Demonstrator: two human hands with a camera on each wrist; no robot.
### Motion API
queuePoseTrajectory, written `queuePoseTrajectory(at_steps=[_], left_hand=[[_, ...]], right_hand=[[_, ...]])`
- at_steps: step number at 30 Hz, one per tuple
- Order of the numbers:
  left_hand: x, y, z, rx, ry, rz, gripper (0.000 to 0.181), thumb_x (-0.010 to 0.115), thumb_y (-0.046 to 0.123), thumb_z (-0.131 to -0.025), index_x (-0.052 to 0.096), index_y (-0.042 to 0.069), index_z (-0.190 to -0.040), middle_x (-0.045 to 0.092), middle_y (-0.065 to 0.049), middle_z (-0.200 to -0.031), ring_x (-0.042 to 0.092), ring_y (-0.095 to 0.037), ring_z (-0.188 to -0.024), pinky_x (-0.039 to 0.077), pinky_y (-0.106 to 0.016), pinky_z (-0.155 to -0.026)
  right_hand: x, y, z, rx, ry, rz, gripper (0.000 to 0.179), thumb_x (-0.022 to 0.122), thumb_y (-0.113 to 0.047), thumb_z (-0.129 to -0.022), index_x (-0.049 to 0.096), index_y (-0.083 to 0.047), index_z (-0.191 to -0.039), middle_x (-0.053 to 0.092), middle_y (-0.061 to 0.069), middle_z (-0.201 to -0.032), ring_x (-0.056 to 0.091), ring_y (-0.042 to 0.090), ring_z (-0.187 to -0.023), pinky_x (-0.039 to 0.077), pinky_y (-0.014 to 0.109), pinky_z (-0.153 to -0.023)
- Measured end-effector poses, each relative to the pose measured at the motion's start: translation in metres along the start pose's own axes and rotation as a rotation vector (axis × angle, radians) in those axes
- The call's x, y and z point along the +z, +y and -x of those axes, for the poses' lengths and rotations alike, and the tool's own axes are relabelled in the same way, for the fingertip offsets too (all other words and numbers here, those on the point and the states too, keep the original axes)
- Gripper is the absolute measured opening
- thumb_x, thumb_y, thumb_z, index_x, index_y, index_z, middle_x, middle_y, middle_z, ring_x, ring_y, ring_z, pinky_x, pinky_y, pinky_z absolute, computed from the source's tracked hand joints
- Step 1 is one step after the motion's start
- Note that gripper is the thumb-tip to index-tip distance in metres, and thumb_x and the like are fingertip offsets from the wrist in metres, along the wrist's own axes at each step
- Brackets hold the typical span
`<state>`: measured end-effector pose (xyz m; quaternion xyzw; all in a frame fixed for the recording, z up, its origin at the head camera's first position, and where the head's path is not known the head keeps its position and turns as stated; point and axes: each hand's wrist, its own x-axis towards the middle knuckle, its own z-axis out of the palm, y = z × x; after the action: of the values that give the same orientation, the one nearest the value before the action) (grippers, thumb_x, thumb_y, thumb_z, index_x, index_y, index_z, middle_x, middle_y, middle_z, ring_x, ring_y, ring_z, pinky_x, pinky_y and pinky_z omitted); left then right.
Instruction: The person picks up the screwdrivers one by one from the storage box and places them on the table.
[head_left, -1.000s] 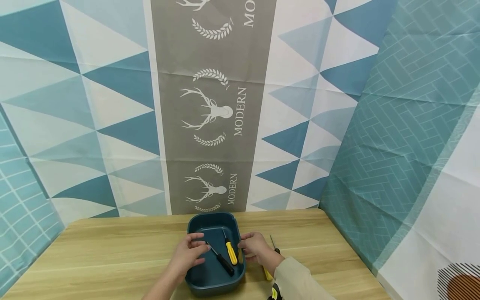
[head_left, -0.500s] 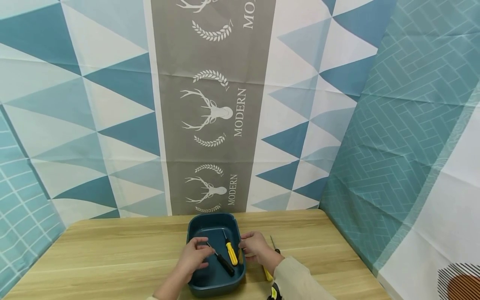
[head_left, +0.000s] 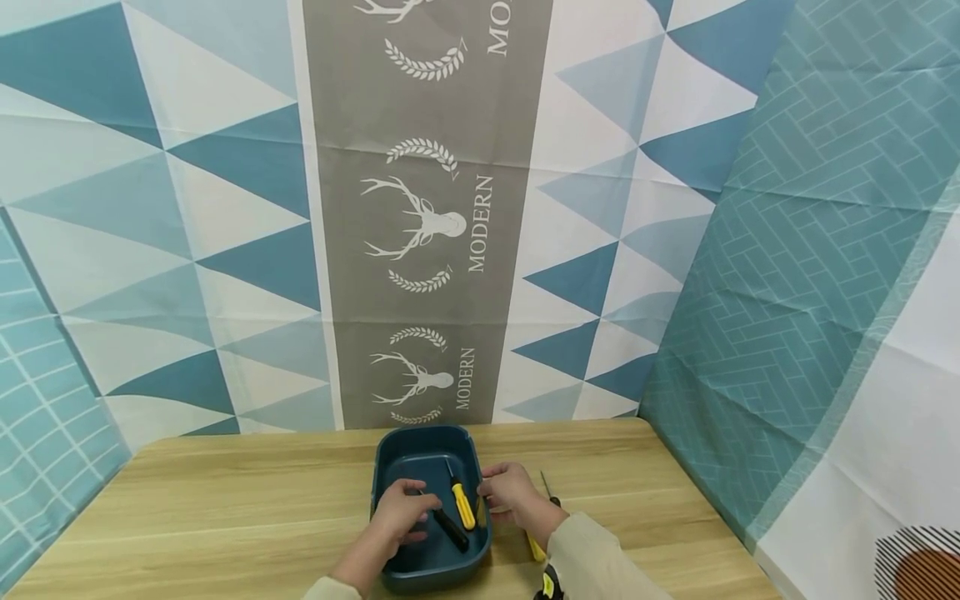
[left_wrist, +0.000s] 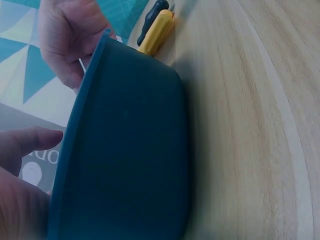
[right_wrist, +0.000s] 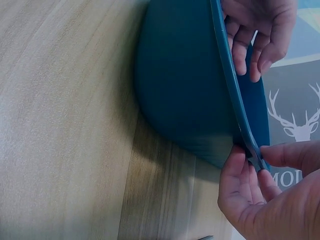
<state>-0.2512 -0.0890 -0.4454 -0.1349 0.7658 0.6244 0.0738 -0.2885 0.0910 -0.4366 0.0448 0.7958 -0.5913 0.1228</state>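
A dark blue plastic bin (head_left: 431,578) stands on the wooden table. In it lie a black-handled screwdriver (head_left: 452,531) and a yellow-handled screwdriver (head_left: 462,507). My right hand (head_left: 513,490) pinches the bin's right rim between thumb and fingers, plain in the right wrist view. My left hand (head_left: 399,515) hovers within the bin's opening, its fingers over the black screwdriver and hiding most of the shaft. Seen from the right wrist, the left hand's fingers (right_wrist: 241,55) hang loosely down with nothing between them.
Right of the bin, partly behind my right wrist, lie a yellow handle (head_left: 536,548) and a black handle (head_left: 554,501) with a thin shaft. A black and yellow item (head_left: 551,583) shows by the right sleeve. Patterned cloth (head_left: 420,250) hangs behind the wooden table (head_left: 225,517).
My left hand has moved rightward and slightly down, from the bin's left rim to over the black screwdriver. The right hand stays on the right rim; bin and screwdrivers lie unchanged.
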Motion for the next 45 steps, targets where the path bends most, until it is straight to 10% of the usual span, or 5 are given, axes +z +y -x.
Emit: queuePoseTrajectory(at_steps=[21,45], left_hand=[[0.02,-0.008,-0.016,-0.181,-0.027,-0.108,0.05,0.066,0.013,-0.077,0.047,-0.012,-0.115,0.052,-0.02,-0.097,0.057,-0.026,-0.081,0.056,-0.03,-0.061],[0.037,-0.01,-0.03,-0.111,0.104,-0.243,0.038,0.065,0.003,-0.071,0.05,-0.016,-0.101,0.052,-0.014,-0.07,0.059,-0.021,-0.056,0.054,-0.028,-0.051]], right_hand=[[0.001,-0.002,-0.001,0.009,0.007,-0.017,0.031,0.06,-0.001,-0.084,0.055,0.002,-0.115,0.06,0.012,-0.092,0.058,0.024,-0.075,0.05,0.033,-0.059],[0.0,-0.001,0.0,0.011,-0.003,-0.029,0.03,0.059,-0.001,-0.085,0.054,0.003,-0.115,0.058,0.013,-0.093,0.057,0.024,-0.075,0.05,0.033,-0.059]])
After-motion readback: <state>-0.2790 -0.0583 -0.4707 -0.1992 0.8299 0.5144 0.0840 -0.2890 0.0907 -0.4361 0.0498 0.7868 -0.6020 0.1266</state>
